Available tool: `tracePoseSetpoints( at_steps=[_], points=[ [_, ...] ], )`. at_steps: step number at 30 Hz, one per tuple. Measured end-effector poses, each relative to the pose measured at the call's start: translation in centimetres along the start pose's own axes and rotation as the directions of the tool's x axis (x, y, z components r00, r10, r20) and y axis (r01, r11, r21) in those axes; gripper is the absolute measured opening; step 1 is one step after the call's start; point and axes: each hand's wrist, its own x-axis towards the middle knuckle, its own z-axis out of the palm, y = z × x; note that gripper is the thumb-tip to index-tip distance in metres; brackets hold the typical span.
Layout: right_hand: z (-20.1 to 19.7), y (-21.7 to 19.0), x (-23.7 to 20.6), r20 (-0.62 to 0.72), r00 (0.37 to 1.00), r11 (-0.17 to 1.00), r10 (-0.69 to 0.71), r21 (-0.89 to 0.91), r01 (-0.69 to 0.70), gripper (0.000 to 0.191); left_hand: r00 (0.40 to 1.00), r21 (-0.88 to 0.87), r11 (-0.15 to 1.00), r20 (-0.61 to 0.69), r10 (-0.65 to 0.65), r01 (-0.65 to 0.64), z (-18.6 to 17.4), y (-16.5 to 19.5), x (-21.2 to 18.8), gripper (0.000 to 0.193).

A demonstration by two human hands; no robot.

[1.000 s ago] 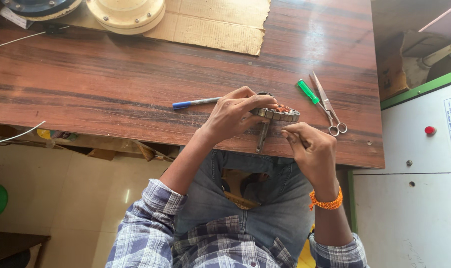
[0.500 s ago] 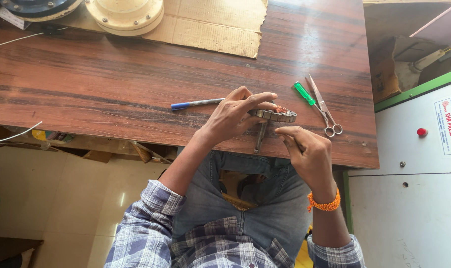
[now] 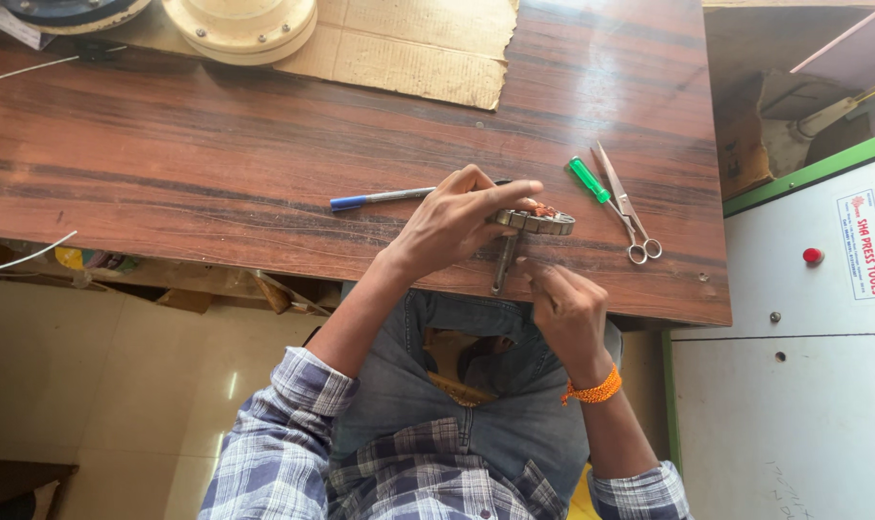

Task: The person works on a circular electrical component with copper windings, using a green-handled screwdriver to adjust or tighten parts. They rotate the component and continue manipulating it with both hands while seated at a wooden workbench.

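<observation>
Round silver metal ring part (image 3: 539, 222): left hand (image 3: 452, 226) clamped over it; right hand (image 3: 567, 308) curled just beside, grip unclear.

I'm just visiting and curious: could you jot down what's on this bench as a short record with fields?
Surface: brown wooden table
Left hand: grip on a round metal part at the table's near edge
Right hand: below that part, fingers pinched; contents too small to tell
Beside hands: blue pen, green-handled screwdriver, scissors
Far edge: cardboard sheet, cream round housing
</observation>
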Motion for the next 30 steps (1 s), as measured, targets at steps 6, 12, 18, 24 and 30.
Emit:
tracePoseSetpoints(
  at_steps=[6,12,18,24,30],
  points=[
    [-0.3,-0.4,-0.5,0.023,1.000,1.000,-0.017,-0.006,0.017,0.024,0.973,0.326,0.920,-0.001,0.230,-0.217,0.6,0.8,-1.7,0.048],
    [-2.9,-2.0,0.4,0.061,0.998,0.999,-0.016,-0.038,0.018,0.020,0.949,0.410,0.874,-0.055,0.310,-0.261,1.2,1.2,-3.6,0.018],
    [-5.7,-4.0,3.0,0.075,0.988,0.991,0.135,-0.027,-0.134,0.009,0.978,0.022,0.999,-0.207,-0.036,0.042,3.0,3.1,-4.1,0.011],
    [-4.1,-3.9,7.1,0.065,0.998,1.000,0.001,0.012,-0.001,0.007,0.778,-0.466,0.795,-0.295,-0.554,0.389,4.8,4.9,-3.8,0.007],
    [-2.9,-2.0,10.6,0.263,0.945,0.970,0.196,0.090,-0.227,0.012,0.600,-0.598,0.579,-0.195,-0.776,0.555,4.7,5.2,-2.7,0.012]
  ],
)
